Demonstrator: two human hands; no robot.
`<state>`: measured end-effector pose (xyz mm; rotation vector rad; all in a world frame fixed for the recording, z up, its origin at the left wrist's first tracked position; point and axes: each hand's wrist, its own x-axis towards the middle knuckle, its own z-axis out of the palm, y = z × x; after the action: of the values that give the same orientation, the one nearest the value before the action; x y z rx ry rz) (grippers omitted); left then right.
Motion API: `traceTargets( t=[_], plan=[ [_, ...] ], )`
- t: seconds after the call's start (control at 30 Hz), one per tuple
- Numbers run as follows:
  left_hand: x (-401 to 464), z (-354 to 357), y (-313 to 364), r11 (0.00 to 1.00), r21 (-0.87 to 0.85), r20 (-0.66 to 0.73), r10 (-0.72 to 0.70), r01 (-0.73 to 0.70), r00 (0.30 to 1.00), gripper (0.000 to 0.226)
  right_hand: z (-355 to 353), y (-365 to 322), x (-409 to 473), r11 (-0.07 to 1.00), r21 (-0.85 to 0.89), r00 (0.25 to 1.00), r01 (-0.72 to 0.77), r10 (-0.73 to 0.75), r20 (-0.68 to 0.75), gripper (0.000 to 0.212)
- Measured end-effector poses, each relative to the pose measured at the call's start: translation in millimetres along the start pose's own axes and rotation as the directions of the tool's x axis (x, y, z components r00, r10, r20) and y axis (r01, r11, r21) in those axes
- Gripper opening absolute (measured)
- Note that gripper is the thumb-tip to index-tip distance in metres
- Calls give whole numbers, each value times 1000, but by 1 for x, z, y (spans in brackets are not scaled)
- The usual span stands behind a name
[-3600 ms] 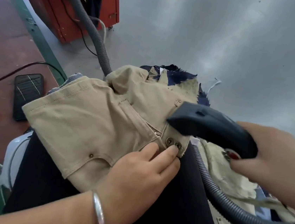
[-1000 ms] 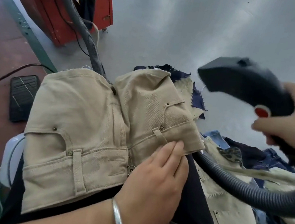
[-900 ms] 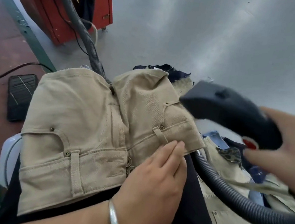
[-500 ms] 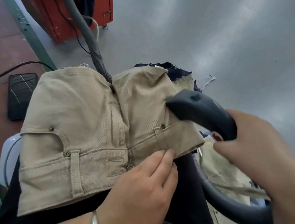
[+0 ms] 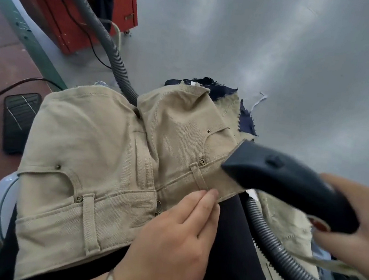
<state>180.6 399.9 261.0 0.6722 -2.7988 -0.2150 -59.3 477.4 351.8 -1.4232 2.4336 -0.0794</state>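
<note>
Khaki trousers [image 5: 99,153] lie waistband-toward-me across my lap, with rivets and belt loops showing. My left hand [image 5: 174,237] presses flat on the waistband near the fly buttons, fingers straight and together. My right hand [image 5: 353,226] grips the handle of a dark suction nozzle [image 5: 273,175], thumb near its red button. The nozzle's mouth sits on the right end of the waistband, by a belt loop. A grey ribbed hose [image 5: 280,259] runs from the nozzle down to the lower right.
A second stretch of grey hose [image 5: 102,40] climbs to a red cabinet [image 5: 63,4] at top left. A black foot pedal [image 5: 17,121] lies on the floor at left. More khaki and dark-blue garments [image 5: 292,235] pile at right. Grey floor [image 5: 280,58] stretches ahead.
My right hand has brought the nozzle from raised at the right down onto the right end of the waistband. My left hand stays pressed on the waistband.
</note>
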Motion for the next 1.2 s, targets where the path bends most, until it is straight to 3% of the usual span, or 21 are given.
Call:
traceTargets(
  t=[0.17,0.37,0.47,0.53,0.63,0.77,0.97,1.1,1.2],
  plan=[
    [2,0,1,1000,6,-29,-12,12,999,31,0,-55,14,999,26,996,38,-40,81,29],
    [14,-17,9,992,1,-26,-130,130,991,15,-5,-64,78,988,156,996,6,8,-90,15],
    [13,-17,14,984,22,-25,-176,176,984,23,-21,-45,88,963,267,984,-42,87,-158,17],
    [9,-18,17,985,12,27,-175,174,984,27,-31,-29,79,939,339,980,-49,110,-165,27],
    [12,-22,19,988,-24,152,-147,153,977,17,-29,2,57,968,252,993,-11,41,-113,43],
    [25,-24,20,984,-8,291,-168,178,942,47,-10,19,17,978,207,999,-28,31,-12,51],
    [24,-17,15,992,-5,347,-117,127,930,55,8,-32,26,994,112,995,5,-16,94,26],
    [21,-22,11,996,-2,404,-77,85,912,55,17,-50,78,988,141,998,59,-58,-7,19],
    [15,-20,13,998,-48,486,0,27,874,44,14,-54,111,982,190,996,19,-1,-94,21]
  ],
)
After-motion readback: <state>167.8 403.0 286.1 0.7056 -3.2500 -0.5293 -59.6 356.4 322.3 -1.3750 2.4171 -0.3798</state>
